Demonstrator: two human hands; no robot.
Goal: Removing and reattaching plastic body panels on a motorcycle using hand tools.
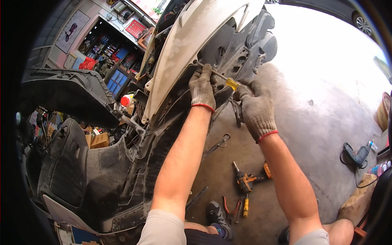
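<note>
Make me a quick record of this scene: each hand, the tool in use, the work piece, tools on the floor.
Right hand: gloved, gripping a screwdriver by its yellow handle
Left hand: gloved, fingers at the screwdriver's shaft; exact grip unclear
Screwdriver tip: toward the edge of the pale body panel
Work piece: pale body panel on a partly stripped scooter
Floor, near: orange-and-black power driver, red-handled pliers, second yellow-handled screwdriver
Floor, far right: corded drill
</note>
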